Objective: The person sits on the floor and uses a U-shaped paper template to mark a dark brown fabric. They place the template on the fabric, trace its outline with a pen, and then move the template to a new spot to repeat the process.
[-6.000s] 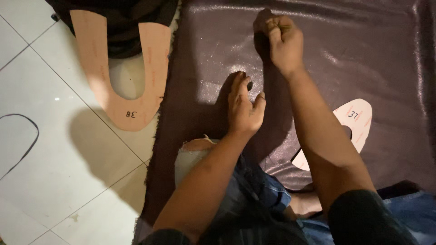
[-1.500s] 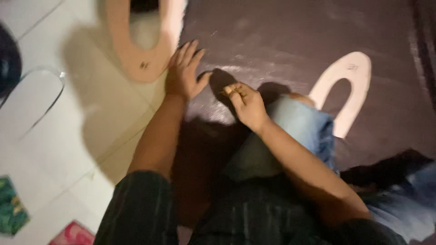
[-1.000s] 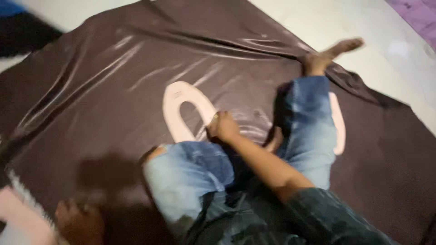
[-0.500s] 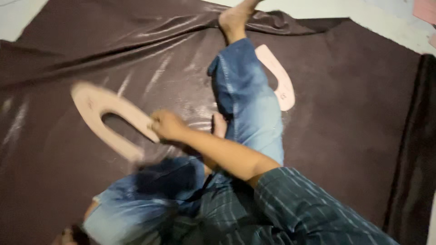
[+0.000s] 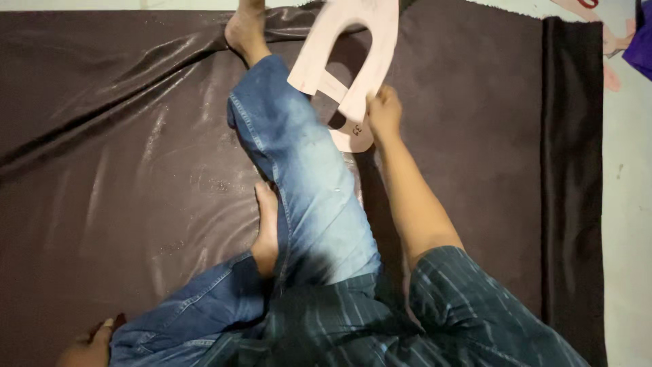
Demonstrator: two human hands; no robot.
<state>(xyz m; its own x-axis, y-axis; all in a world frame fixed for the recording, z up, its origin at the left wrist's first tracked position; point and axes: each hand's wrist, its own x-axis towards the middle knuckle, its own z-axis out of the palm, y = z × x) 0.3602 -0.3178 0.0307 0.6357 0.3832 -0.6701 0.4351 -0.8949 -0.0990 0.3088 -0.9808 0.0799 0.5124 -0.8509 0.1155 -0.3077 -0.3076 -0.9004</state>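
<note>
My right hand (image 5: 384, 113) is shut on one arm of a pale pink U-shaped card template (image 5: 353, 41), holding it tilted up above the dark brown shiny fabric (image 5: 122, 170). A second, similar template (image 5: 352, 140) lies flat on the fabric just under that hand, partly covered by it. My left hand (image 5: 87, 345) rests at the bottom left edge of the view on the fabric, mostly cut off. My outstretched leg in blue jeans (image 5: 305, 177) lies between the two hands.
The fabric covers most of the floor; its right side is folded into a darker strip (image 5: 572, 170). Pale floor (image 5: 631, 224) shows beyond it. Pink card scraps (image 5: 610, 42) and a purple object (image 5: 642, 47) sit at the top right. My bare feet (image 5: 244, 28) rest on the fabric.
The view has swung round over the fabric. My right hand has carried the U-shaped template from left of my leg to the right, above the second template.
</note>
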